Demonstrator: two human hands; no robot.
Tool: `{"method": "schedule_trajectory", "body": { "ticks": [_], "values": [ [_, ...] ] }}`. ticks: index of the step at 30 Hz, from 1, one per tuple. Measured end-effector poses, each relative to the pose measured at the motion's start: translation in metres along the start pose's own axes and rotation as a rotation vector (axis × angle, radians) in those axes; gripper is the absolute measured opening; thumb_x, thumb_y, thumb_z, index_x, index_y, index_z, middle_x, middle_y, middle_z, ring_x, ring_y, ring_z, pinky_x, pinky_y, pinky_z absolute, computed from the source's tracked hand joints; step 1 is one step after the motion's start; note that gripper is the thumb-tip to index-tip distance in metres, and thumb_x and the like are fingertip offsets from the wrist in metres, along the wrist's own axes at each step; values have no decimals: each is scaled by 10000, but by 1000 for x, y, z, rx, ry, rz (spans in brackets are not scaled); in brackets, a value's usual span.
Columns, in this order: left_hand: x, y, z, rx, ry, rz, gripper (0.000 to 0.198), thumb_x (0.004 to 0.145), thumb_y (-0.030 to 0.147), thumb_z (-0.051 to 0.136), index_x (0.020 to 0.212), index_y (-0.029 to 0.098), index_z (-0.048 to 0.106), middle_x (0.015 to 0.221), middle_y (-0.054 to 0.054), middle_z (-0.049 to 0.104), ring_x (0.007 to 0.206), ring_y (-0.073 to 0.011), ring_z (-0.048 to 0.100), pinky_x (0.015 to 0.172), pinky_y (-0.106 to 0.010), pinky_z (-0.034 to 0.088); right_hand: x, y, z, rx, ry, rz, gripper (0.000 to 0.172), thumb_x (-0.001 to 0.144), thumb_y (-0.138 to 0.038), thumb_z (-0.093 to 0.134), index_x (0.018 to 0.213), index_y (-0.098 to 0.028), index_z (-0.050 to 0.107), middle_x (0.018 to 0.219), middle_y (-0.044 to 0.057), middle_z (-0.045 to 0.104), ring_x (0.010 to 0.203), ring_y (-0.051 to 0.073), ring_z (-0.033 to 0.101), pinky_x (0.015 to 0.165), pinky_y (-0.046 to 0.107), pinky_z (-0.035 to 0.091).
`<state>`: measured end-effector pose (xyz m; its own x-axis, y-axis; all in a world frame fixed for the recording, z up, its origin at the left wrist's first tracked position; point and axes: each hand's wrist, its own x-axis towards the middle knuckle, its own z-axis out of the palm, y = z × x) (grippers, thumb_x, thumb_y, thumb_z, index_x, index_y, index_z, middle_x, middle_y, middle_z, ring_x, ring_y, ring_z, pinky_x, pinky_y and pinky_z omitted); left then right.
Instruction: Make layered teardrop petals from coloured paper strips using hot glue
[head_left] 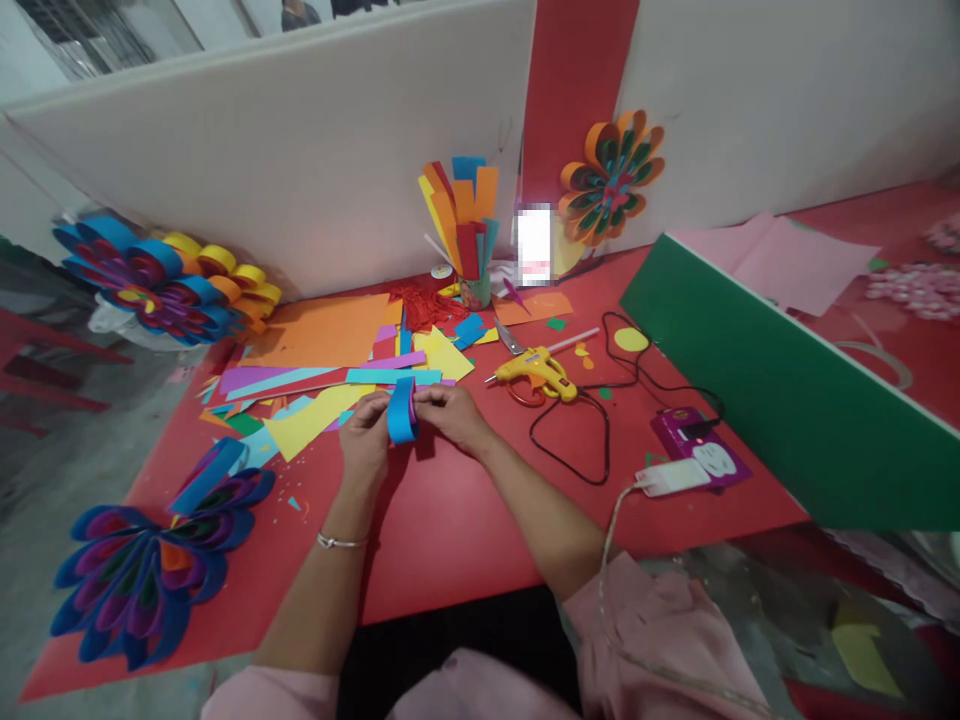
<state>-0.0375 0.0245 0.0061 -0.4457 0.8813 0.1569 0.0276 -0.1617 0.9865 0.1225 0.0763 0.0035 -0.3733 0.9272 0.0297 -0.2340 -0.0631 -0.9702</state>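
A looped blue paper strip (403, 412), with some purple showing inside its right edge, is held up over the red table. My left hand (365, 425) pinches its left side. At its right side, the fingers of my right hand (452, 412) are closed on the loop's edge. Just beyond both hands lie cut paper strips (394, 377) in turquoise, purple and red. To the right of my right hand rests a yellow hot glue gun (536, 372) with a glue stick in its back. Scissors (508, 338) lie partly under it. A blue, purple and green paper flower (161, 560) sits at the left front.
A tumbler of paper strips (474, 290) stands at the back by the white partition (360, 150). Black cord loops (606, 440) run to a purple extension box (709, 450) at the right. A green board (780, 390) stands beyond it. Another paper flower (131, 285) is at the left edge.
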Motion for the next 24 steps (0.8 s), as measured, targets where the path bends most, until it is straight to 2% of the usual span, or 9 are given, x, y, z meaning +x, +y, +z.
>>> {"method": "schedule_trajectory", "body": {
  "ticks": [9, 14, 24],
  "values": [
    [1, 0, 1, 72, 26, 55, 198, 729, 349, 906, 841, 206, 826, 932, -49, 750, 828, -167, 660, 702, -264, 551, 0, 0, 1, -156, 62, -71, 163, 825, -277, 779, 930, -254, 902, 890, -11, 737, 846, 150, 647, 846, 275, 517],
    [1, -3, 2, 60, 46, 52, 191, 706, 317, 881, 852, 207, 825, 918, -46, 778, 847, -181, 685, 761, -286, 571, 2, 2, -1, -224, 71, -105, 183, 824, -235, 761, 935, -248, 906, 840, -14, 701, 804, 146, 610, 813, 271, 502],
    [0, -1, 6, 55, 51, 25, 185, 694, 287, 868, 862, 214, 842, 868, -32, 802, 780, -166, 677, 726, -277, 566, 1, 7, -1, -180, 87, -81, 184, 800, -334, 784, 911, -231, 888, 877, -8, 727, 809, 148, 612, 790, 279, 486]
  ]
}}
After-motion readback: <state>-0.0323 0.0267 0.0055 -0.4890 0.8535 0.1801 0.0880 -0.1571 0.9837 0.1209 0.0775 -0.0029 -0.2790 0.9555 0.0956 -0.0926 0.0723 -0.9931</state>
